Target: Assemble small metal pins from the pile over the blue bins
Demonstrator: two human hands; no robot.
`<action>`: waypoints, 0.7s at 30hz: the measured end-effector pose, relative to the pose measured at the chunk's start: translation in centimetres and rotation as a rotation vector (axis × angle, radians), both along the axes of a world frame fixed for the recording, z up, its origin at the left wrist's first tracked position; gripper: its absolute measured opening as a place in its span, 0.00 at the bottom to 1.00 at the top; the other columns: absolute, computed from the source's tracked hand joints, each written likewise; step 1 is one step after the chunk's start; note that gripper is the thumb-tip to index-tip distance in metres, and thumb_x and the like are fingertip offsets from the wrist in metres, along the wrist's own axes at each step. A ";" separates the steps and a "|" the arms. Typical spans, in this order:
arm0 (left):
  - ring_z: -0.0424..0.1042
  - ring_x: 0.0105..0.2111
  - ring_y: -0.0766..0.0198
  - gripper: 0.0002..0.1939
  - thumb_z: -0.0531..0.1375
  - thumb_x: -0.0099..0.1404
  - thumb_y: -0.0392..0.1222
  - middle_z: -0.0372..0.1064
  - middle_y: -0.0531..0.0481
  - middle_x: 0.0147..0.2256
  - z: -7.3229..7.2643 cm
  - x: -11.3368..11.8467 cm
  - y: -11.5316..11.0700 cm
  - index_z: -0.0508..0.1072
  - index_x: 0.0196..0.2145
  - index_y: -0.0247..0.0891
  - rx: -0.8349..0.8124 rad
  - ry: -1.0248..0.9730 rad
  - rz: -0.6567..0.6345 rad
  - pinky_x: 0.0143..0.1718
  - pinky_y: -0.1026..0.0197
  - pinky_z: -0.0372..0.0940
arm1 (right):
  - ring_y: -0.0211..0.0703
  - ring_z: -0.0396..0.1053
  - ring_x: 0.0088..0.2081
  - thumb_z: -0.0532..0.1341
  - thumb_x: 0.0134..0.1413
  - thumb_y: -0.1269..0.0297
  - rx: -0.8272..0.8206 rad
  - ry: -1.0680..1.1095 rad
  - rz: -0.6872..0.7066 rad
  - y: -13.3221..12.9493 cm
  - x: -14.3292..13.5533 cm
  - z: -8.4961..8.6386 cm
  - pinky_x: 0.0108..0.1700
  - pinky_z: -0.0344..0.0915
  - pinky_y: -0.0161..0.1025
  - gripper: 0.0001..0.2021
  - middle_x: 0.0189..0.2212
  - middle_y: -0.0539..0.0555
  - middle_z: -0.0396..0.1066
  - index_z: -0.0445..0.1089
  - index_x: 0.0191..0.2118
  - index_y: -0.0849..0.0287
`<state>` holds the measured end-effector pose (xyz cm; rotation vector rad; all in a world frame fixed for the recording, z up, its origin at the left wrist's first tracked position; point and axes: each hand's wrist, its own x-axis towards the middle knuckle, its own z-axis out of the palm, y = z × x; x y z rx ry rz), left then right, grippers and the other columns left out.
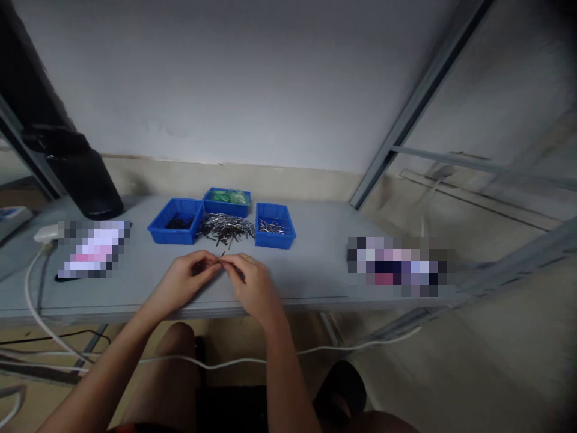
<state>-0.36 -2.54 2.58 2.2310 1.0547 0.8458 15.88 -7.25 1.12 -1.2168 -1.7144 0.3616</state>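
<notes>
My left hand (192, 275) and my right hand (250, 281) meet fingertip to fingertip above the front part of the grey table. Both are closed in a pinch around a thin dark piece (222, 255), of which only a short tip shows. Just beyond them lies a loose pile of thin metal pins (228, 227), silvery and dark. Left of the pile stands a blue bin (174, 236) with small dark pieces inside. To its right, another blue bin (274, 239) holds several silvery pins. A third blue bin (228, 207) behind the pile contains green, shiny material.
On the grey table (315, 270), a black bottle (85, 174) stands at the back left. A blurred-out device (94, 249) lies near a white plug (47, 233) and cable; another blurred item (396, 264) is at the right. A metal post (396, 138) rises behind.
</notes>
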 end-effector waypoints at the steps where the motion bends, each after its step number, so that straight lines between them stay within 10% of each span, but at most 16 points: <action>1: 0.70 0.31 0.63 0.14 0.54 0.64 0.50 0.73 0.50 0.31 0.0 0.0 0.0 0.72 0.32 0.37 -0.002 0.003 0.002 0.35 0.62 0.65 | 0.41 0.71 0.42 0.53 0.59 0.72 -0.009 0.030 -0.024 0.0 0.0 -0.1 0.46 0.66 0.39 0.11 0.39 0.53 0.74 0.70 0.43 0.55; 21: 0.73 0.35 0.59 0.13 0.57 0.61 0.50 0.75 0.49 0.34 0.5 0.1 -0.3 0.73 0.35 0.38 -0.045 -0.127 0.050 0.39 0.60 0.68 | 0.43 0.73 0.37 0.57 0.56 0.70 -0.088 0.072 -0.078 0.3 0.0 -0.6 0.42 0.68 0.40 0.06 0.35 0.54 0.75 0.71 0.37 0.56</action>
